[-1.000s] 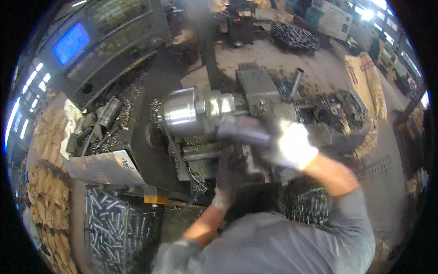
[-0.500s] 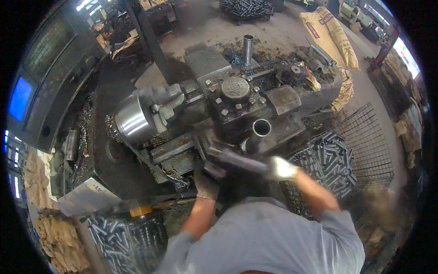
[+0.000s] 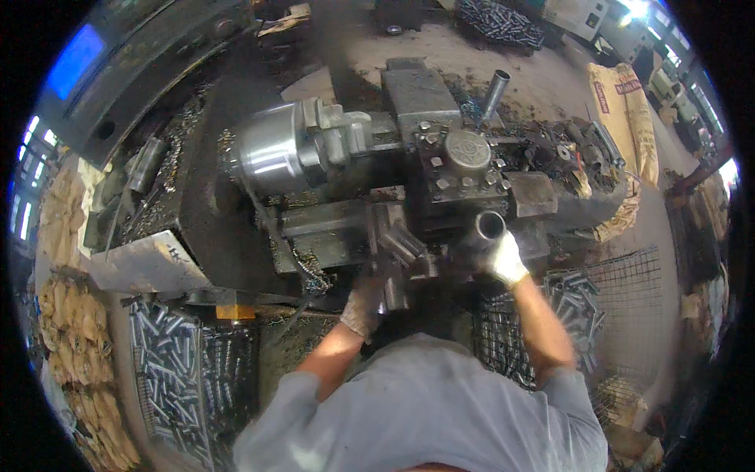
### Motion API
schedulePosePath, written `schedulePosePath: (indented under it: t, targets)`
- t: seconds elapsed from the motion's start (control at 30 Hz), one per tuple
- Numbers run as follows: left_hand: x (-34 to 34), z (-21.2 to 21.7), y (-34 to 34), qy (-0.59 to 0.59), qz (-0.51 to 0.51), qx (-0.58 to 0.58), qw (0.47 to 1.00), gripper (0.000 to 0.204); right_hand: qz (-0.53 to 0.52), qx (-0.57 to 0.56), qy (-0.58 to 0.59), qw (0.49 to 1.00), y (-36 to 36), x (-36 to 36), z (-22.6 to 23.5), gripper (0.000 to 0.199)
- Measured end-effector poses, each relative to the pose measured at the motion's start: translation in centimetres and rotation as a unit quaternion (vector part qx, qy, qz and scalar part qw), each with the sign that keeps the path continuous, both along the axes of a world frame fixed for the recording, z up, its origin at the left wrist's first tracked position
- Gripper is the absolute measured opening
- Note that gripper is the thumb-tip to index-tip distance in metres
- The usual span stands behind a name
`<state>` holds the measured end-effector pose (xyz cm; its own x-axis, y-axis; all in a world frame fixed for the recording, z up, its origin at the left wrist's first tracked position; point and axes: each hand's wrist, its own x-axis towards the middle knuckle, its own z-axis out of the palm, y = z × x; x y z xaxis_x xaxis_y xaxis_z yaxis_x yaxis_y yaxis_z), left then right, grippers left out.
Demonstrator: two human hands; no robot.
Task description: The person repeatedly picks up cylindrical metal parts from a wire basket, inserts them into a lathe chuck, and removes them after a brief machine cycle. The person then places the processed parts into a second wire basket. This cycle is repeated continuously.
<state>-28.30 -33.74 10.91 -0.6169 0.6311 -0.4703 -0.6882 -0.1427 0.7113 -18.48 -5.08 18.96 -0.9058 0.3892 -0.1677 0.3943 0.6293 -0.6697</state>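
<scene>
The gloved right hand (image 3: 503, 259) grips 1 short metal tube (image 3: 486, 230), open end up, just in front of the lathe's tool post (image 3: 465, 161). The gloved left hand (image 3: 363, 305) is wrapped around a dark lever (image 3: 395, 271) below the chuck (image 3: 271, 149). Wire baskets (image 3: 169, 370) of metal tubes flank the person.

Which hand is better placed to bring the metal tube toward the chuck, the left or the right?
Probably the right hand: it already grips the metal tube. The left hand rests lower, at a lever on the machine front, away from the tube, though nearer the chuck.
</scene>
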Motion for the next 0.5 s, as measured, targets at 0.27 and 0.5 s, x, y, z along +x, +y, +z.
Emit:
schedulePosePath:
  t: [0.27,0.5]
  targets:
    - [-1.5,1.5,-1.9,-0.143,0.093,0.112,0.979,0.041,0.160,0.144,-0.076,0.974,-10.1,-5.9,-4.8,0.065]
    - [-5.7,-0.6,-5.2,-0.015,0.176,0.124,0.977,0.050,0.119,-0.151,-0.038,0.981,-7.7,-9.5,-2.6,0.063]
